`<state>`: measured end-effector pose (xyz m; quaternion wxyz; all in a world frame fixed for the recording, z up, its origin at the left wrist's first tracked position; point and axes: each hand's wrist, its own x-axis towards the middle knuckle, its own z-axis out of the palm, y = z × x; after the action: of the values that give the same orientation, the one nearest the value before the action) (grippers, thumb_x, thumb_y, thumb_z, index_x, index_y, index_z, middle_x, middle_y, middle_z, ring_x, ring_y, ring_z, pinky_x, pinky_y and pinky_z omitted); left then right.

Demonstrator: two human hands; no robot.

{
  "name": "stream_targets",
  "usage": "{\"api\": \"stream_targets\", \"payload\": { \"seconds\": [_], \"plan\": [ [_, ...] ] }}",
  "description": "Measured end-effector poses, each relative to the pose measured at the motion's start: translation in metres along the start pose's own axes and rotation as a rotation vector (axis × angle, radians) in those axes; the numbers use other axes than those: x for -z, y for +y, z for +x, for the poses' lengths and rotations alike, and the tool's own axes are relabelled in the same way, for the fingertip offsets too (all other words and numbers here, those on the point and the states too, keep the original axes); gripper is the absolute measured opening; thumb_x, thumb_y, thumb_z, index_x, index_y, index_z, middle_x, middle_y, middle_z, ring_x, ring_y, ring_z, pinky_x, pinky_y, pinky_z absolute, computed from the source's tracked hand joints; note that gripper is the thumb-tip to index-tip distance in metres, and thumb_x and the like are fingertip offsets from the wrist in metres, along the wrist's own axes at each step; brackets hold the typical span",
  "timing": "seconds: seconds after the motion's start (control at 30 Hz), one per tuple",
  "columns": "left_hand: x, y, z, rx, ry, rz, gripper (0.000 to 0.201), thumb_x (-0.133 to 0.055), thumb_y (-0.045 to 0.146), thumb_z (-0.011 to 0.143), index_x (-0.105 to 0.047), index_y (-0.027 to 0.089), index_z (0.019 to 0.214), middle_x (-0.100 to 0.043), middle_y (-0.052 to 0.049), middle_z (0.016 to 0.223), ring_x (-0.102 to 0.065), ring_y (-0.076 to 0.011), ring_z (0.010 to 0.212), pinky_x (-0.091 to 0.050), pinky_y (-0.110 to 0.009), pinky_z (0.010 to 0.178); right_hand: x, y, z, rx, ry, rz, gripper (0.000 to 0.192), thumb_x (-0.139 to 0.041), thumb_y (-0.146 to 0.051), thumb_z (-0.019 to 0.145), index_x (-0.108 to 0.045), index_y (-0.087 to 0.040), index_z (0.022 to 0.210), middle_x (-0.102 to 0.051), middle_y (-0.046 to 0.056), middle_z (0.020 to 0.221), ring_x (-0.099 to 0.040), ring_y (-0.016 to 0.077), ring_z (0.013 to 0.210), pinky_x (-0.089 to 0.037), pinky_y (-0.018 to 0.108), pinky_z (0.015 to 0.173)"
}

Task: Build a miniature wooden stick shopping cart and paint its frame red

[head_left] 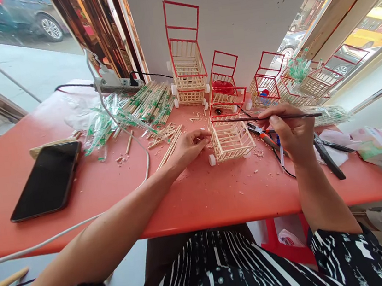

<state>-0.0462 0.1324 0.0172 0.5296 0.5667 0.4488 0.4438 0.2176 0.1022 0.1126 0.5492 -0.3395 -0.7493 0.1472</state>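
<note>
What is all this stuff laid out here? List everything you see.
table: one, red, under everything
phone: one, black, left
power strip: one, grey, back left
wrapped chopsticks: a pile, green-printed, back centre
finished stick carts: several, wood with red frames, along wall
small cart: one, part-red rim, centre
pliers: one, orange-handled, beside cart
tissue pack: one, right
left hand: touching the cart's side
right hand: holding thin brush

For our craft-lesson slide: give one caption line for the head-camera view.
Right hand holds a thin brush over a wooden-stick cart; left hand steadies it on the red table.
</note>
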Motion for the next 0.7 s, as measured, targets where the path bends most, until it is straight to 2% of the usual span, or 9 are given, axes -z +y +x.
{"api": "stream_targets", "payload": {
  "seconds": [0.23,0.37,0.57,0.7],
  "plan": [
    [0.001,-0.001,0.0,-0.008,0.007,0.017,0.028,-0.074,0.035,0.079,-0.081,0.018,0.101,-0.075,-0.002,0.083,-0.059,-0.0125,0.064,-0.048,-0.028,0.066,0.001,0.007,-0.005,0.023,-0.054,-0.092,0.019,-0.068,-0.028,0.104,-0.087,-0.028,0.104,-0.082,0.003,0.091,-0.075,0.0185,0.079,-0.06,0.034,0.071],
    [0.0,-0.002,0.001,-0.006,0.008,0.009,0.027,-0.075,0.034,0.079,-0.081,0.019,0.1,-0.074,-0.001,0.082,-0.059,-0.0124,0.063,-0.048,-0.028,0.066,0.004,0.002,-0.007,0.048,-0.077,-0.123,0.021,-0.067,-0.025,0.103,-0.087,-0.029,0.102,-0.081,0.002,0.088,-0.075,0.0195,0.079,-0.06,0.037,0.075],
    [0.0,-0.001,0.0,-0.012,0.0,0.022,0.028,-0.072,0.034,0.079,-0.08,0.018,0.101,-0.073,-0.001,0.081,-0.057,-0.012,0.062,-0.047,-0.029,0.067,0.01,-0.004,-0.008,0.107,-0.097,-0.117,0.022,-0.066,-0.02,0.101,-0.086,-0.028,0.101,-0.081,0.001,0.086,-0.072,0.0188,0.078,-0.057,0.036,0.074],
    [0.001,-0.001,-0.001,-0.025,-0.005,0.048,0.028,-0.071,0.035,0.08,-0.081,0.018,0.101,-0.073,-0.001,0.081,-0.057,-0.0123,0.063,-0.048,-0.028,0.067,0.014,-0.009,-0.008,0.113,-0.08,-0.085,0.019,-0.069,-0.026,0.1,-0.087,-0.032,0.1,-0.08,0.002,0.083,-0.071,0.0209,0.074,-0.057,0.04,0.069]
  ]
}}
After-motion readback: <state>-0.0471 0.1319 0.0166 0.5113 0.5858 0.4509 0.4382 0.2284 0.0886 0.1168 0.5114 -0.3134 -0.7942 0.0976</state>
